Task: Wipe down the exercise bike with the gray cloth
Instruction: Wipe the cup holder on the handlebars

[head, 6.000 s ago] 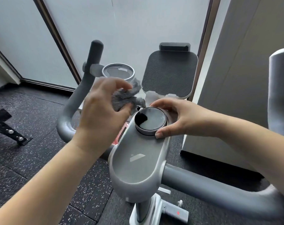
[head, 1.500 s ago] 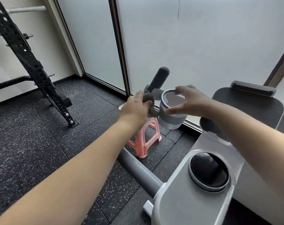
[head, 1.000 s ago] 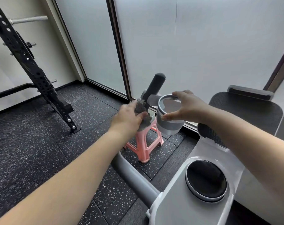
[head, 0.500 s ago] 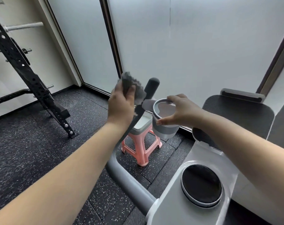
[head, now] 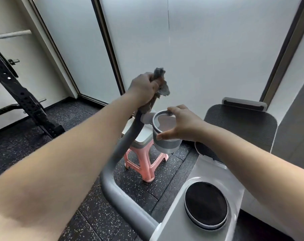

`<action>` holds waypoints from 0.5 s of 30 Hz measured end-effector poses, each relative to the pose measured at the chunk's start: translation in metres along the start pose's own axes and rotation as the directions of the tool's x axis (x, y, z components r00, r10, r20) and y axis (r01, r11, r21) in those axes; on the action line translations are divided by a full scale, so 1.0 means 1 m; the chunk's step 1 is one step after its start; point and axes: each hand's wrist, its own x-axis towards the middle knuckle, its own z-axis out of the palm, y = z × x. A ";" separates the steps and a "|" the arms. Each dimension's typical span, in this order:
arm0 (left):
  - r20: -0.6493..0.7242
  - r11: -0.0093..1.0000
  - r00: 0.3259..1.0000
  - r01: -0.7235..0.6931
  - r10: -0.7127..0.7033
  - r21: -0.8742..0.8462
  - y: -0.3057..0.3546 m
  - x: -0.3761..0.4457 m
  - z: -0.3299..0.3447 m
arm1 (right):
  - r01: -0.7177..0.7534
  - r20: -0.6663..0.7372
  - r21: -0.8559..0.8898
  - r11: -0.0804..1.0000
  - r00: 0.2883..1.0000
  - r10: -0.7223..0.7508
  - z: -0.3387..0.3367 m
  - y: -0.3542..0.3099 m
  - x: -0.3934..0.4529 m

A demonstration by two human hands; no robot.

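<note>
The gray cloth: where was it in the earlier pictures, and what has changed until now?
The left hand carried the gray cloth from the round display, past the cup holder, up onto the top of the left handlebar, which it now wraps and covers. The right hand left the display and took hold of the cup holder's rim, where it has stayed. The cloth never left the left hand.

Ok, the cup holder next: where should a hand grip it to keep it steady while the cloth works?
Grip the cup holder across its round wall just under the rim, coming from the right, as the right hand does now. The left side joins the handlebar by a bracket, where the left hand presses the cloth, so only the right side looks free.
</note>
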 end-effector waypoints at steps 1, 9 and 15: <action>-0.014 0.998 0.999 0.035 -0.036 -0.057 -0.002 0.004 -0.004 | 0.000 0.000 0.002 1.000 1.000 0.000 0.000 0.000 0.000; -0.052 0.967 0.979 -0.183 0.195 0.178 -0.018 -0.010 0.014 | 0.001 -0.001 0.011 1.000 1.000 -0.001 -0.001 0.001 0.000; -0.165 0.923 0.917 -0.332 0.364 0.195 -0.033 -0.027 0.016 | 0.007 -0.004 0.024 1.000 1.000 -0.006 -0.001 0.003 0.001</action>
